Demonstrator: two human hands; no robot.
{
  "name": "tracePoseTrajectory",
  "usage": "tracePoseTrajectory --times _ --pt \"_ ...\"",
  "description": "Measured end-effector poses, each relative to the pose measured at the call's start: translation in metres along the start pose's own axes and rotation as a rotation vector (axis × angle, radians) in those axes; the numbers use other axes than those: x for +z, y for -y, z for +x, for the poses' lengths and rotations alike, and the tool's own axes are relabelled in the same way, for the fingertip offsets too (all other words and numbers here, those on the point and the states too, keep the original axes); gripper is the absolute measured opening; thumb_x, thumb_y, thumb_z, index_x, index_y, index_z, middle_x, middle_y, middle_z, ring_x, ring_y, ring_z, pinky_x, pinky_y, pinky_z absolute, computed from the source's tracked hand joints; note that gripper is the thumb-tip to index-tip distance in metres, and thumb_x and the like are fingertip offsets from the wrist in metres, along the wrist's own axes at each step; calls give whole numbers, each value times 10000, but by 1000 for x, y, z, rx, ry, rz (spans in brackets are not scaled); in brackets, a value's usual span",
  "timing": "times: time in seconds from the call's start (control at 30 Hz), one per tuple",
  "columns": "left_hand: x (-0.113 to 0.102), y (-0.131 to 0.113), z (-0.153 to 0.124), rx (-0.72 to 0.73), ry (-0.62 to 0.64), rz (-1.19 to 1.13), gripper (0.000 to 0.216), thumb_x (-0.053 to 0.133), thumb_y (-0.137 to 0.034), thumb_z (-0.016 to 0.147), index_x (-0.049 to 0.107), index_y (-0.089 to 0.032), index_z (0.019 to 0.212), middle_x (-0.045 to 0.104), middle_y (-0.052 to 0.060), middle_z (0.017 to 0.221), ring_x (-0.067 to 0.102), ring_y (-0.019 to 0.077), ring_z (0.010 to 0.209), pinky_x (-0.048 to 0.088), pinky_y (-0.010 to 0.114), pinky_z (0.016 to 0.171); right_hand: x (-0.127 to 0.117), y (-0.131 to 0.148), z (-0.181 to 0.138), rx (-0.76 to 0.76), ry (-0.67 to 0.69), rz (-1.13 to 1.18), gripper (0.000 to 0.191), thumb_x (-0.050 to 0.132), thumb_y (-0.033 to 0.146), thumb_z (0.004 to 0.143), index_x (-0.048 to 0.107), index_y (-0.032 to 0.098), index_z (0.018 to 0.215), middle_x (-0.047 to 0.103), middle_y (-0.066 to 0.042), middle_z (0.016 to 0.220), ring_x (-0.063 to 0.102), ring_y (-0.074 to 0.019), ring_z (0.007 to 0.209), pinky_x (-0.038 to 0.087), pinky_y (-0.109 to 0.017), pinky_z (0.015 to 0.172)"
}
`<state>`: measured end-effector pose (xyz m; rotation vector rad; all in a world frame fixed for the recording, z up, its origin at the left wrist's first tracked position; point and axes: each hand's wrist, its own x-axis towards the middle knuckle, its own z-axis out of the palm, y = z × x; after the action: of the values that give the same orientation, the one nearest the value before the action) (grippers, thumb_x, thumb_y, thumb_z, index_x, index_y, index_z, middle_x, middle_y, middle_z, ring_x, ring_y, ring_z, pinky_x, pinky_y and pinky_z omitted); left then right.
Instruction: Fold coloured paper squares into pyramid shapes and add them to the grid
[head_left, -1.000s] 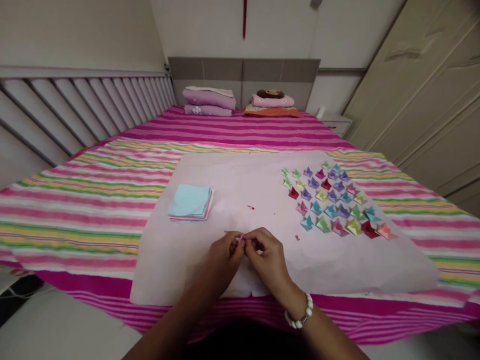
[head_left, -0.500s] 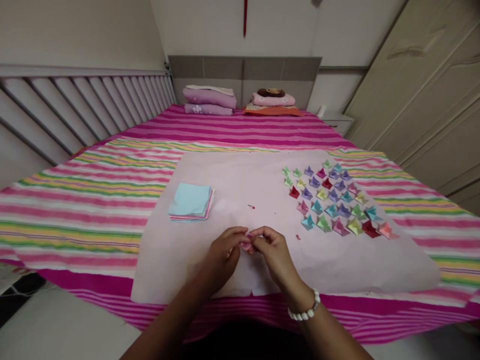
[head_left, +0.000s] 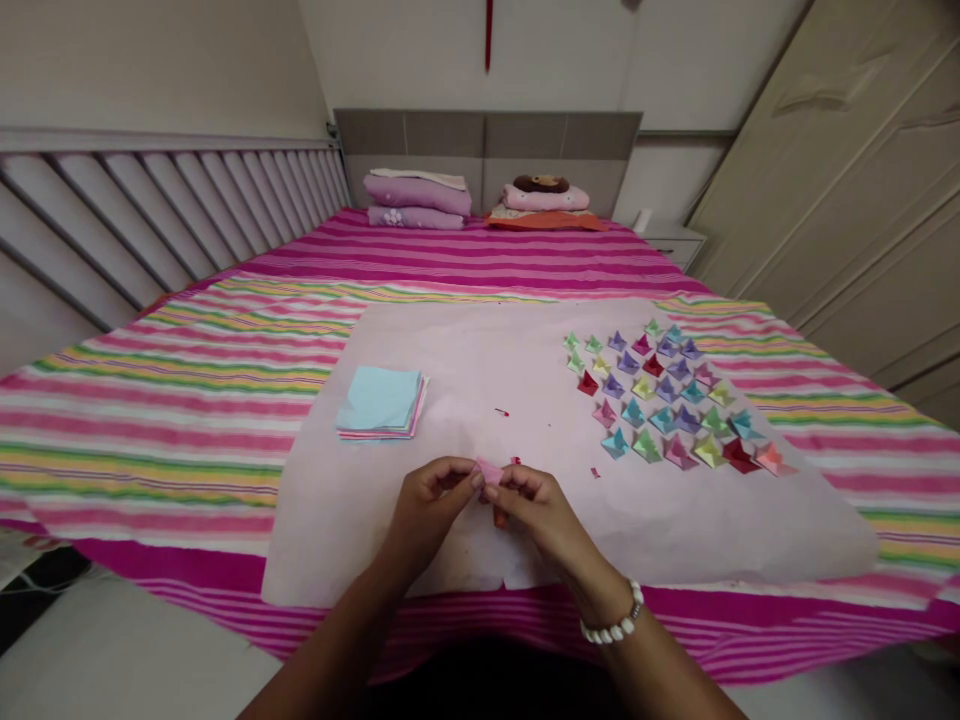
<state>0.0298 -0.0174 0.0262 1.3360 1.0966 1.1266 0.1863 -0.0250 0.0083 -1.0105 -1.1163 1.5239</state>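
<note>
Pink sheet: on striped bedspread.
Hands: left hand, right hand both pinch pink paper piece.
Right: folded shapes.
Left: paper stack.
Far: pillows, headboard.

We record the small folded paper as pink. The large sheet under it is plain pale pink. The bedspread is striped, with magenta, white, green and yellow bands near us and magenta and pink bands farther up. The paper stack shows light blue on top, with pink edges beneath. The folded pieces are mixed: red, teal, purple, green, yellow, pink. The bracelet has white beads. The pillows are lilac and the headboard is grey.
</note>
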Motion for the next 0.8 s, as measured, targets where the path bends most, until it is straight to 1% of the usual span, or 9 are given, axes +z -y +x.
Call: tracePoseTrajectory --times 0.07,0.17,0.23,0.3,0.37,0.47,0.6,0.7,0.8 --pt "1 -1 0 -38 -28 -98 186 725 -260 710 676 -169 864 715 12 760 653 142 681 526 263 661 0 -2 1 -3 -5 -25 305 770 442 680 648 164 662 588 30 542 466 -85 459 340 -224 483" --pt "4 -3 2 -102 -44 -196 337 759 -257 662 640 -172 966 700 -11 727 646 136 640 518 263 634 3 -2 1 -29 -11 -56 330 755 460 693 624 162 642 596 24 581 456 -79 466 338 -218 478" --pt "5 -4 3 -121 -31 -184 265 751 -277 671 663 -159 892 685 -11 680 628 131 607 504 261 620 5 -2 0 -47 -1 -79 344 741 474 704 610 163 637 579 28 572 454 -81 474 344 -216 479" --pt "5 -3 3 -109 -36 -144 163 736 -292 685 674 -151 739 664 -8 637 600 123 592 483 251 606 8 -2 -2 -56 12 -88 358 730 489 711 593 167 633 551 37 548 446 -82 471 344 -214 474" --pt "5 -1 3 -96 -41 -124 164 721 -302 704 663 -157 653 640 -14 609 577 118 599 462 243 606 11 -4 -3 -54 22 -82 372 717 507 717 575 173 635 543 40 543 432 -81 459 336 -214 463" --pt "3 4 3 -122 -53 -146 188 716 -314 719 652 -164 625 600 -31 592 545 108 620 433 229 621 12 -9 -3 -47 19 -79 396 696 536 725 548 179 637 555 36 548 415 -77 437 322 -217 451" --pt "1 9 4 -179 -69 -125 202 699 -346 735 667 -161 660 581 -36 596 510 101 610 410 233 621 14 -12 -3 -11 46 -94 424 654 566 754 544 177 626 549 32 531 417 -77 426 339 -223 460" --pt "1 9 5 -149 -102 -34 201 704 -347 726 681 -154 672 586 -30 595 509 105 603 408 237 610 17 -11 -4 -20 67 -123 421 641 567 764 551 175 638 550 30 547 428 -80 441 345 -222 465" --pt "2 7 6 -144 -129 -22 218 697 -351 728 671 -148 654 590 -26 587 522 105 597 419 236 603 18 -11 -4 -51 31 -139 430 656 571 745 522 182 622 537 36 544 424 -80 446 333 -214 454"
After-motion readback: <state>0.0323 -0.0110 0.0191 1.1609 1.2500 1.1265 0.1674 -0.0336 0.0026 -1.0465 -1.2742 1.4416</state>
